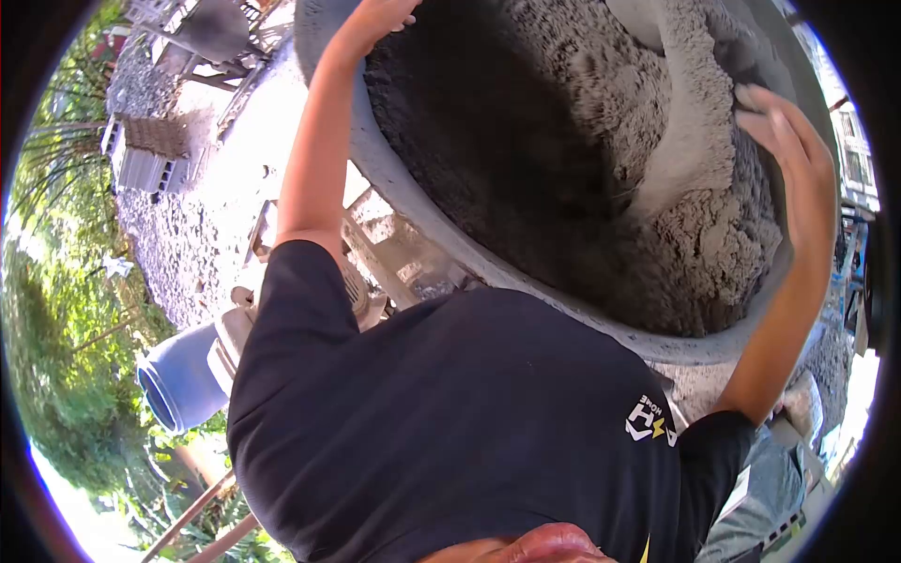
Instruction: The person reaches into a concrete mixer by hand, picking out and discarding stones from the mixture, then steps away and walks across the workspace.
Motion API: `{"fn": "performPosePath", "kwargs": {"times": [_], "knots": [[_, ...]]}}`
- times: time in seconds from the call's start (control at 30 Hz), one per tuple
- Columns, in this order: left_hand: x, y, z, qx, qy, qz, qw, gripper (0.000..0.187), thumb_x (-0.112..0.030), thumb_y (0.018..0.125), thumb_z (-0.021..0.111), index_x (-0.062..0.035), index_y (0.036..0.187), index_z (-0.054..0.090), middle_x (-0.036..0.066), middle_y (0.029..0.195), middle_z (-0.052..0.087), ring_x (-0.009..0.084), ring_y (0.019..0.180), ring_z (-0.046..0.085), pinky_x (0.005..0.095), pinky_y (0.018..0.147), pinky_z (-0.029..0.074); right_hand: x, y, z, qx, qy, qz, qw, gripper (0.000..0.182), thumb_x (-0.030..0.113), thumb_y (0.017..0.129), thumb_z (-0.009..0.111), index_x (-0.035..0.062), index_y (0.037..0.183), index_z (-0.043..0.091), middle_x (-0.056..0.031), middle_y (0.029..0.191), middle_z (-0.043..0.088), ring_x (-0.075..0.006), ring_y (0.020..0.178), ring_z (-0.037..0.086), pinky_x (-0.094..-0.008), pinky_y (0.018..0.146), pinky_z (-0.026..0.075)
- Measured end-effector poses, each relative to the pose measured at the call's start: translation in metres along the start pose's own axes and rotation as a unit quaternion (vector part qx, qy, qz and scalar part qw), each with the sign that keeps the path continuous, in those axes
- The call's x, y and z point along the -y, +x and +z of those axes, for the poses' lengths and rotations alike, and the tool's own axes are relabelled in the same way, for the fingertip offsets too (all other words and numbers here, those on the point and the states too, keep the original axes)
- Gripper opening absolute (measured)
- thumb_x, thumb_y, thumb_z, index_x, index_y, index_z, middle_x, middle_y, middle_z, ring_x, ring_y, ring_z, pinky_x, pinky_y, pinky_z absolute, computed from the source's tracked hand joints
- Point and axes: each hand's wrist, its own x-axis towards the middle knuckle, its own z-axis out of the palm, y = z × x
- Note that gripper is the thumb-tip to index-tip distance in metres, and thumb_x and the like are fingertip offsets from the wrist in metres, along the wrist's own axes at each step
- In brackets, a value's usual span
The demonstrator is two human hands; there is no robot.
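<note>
At the top edge, partly cut off, my left hand (383,17) is over the near-left rim of a large round drum (413,192). Its fingertips look bent, but what they hold, if anything, is out of view. My right hand (790,141) reaches over the drum's right side, fingers stretched out and slightly blurred, with nothing visible in it. The fingertips are beside a thick mortar-coated bar (699,103) inside the drum; contact cannot be made out. Grey, crumbly wet mix (704,239) lies around the bar, while the drum's left part is dark and blurred.
A blue barrel (188,375) lies on its side at the left, near a motor-like part (235,338). Stacked blocks (145,155) and gravel (174,253) are farther left. Grey-green sacking (765,493) is at the lower right. The drum rim runs close to my torso.
</note>
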Motion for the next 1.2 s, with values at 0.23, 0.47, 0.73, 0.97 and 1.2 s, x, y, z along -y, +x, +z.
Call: {"fn": "performPosePath", "kwargs": {"times": [0.23, 0.47, 0.73, 0.97, 1.2], "knots": [[0.011, 0.04, 0.058, 0.23, 0.276, 0.327, 0.874, 0.043, -0.018, 0.084, 0.047, 0.0029, 0.121, 0.056, 0.024, 0.107, 0.062, 0.0309, 0.104, 0.058, 0.0388, 0.095, 0.044, -0.048, -0.077, -0.027, 0.062, 0.032, 0.175, 0.982, 0.035, 0.024, 0.097, 0.048, -0.0008, 0.117, 0.061, -0.0113, 0.107, 0.066, -0.0173, 0.094, 0.064, -0.0305, 0.094, 0.044], [0.013, 0.044, 0.11, 0.391, 0.305, 0.262, 0.828, 0.043, -0.026, 0.09, 0.047, -0.0012, 0.124, 0.055, 0.023, 0.127, 0.049, 0.0383, 0.128, 0.036, 0.0375, 0.11, 0.028, -0.128, -0.078, 0.001, 0.1, 0.124, 0.266, 0.951, 0.035, 0.024, 0.097, 0.05, -0.0004, 0.12, 0.059, -0.0099, 0.108, 0.065, -0.0173, 0.093, 0.062, -0.0309, 0.089, 0.046], [0.036, 0.039, 0.171, 0.354, 0.365, 0.233, 0.829, 0.04, -0.031, 0.089, 0.05, -0.0085, 0.121, 0.059, 0.02, 0.139, 0.04, 0.0339, 0.129, 0.04, 0.0369, 0.107, 0.034, -0.207, -0.081, 0.045, 0.232, -0.094, 0.292, 0.923, 0.043, 0.034, 0.093, 0.054, 0.0015, 0.12, 0.059, -0.015, 0.112, 0.065, -0.0253, 0.101, 0.062, -0.0345, 0.09, 0.045], [0.036, -0.044, 0.258, 0.544, 0.271, 0.299, 0.735, 0.034, -0.025, 0.08, 0.063, -0.0065, 0.108, 0.062, 0.019, 0.135, 0.04, 0.0345, 0.112, 0.054, 0.0387, 0.096, 0.044, -0.24, -0.095, 0.059, 0.263, -0.186, 0.238, 0.916, 0.041, 0.032, 0.089, 0.057, -0.0001, 0.115, 0.061, -0.02, 0.114, 0.063, -0.0356, 0.109, 0.058, -0.0393, 0.094, 0.044], [0.073, -0.128, 0.355, 0.59, 0.459, 0.189, 0.636, 0.046, -0.029, 0.077, 0.06, -0.0037, 0.115, 0.062, 0.022, 0.136, 0.037, 0.04, 0.111, 0.054, 0.0447, 0.093, 0.048, -0.307, -0.122, 0.125, 0.464, -0.282, 0.176, 0.821, 0.032, 0.02, 0.081, 0.062, 0.0018, 0.108, 0.063, -0.0191, 0.108, 0.064, -0.0352, 0.105, 0.059, -0.0429, 0.089, 0.048]]}}
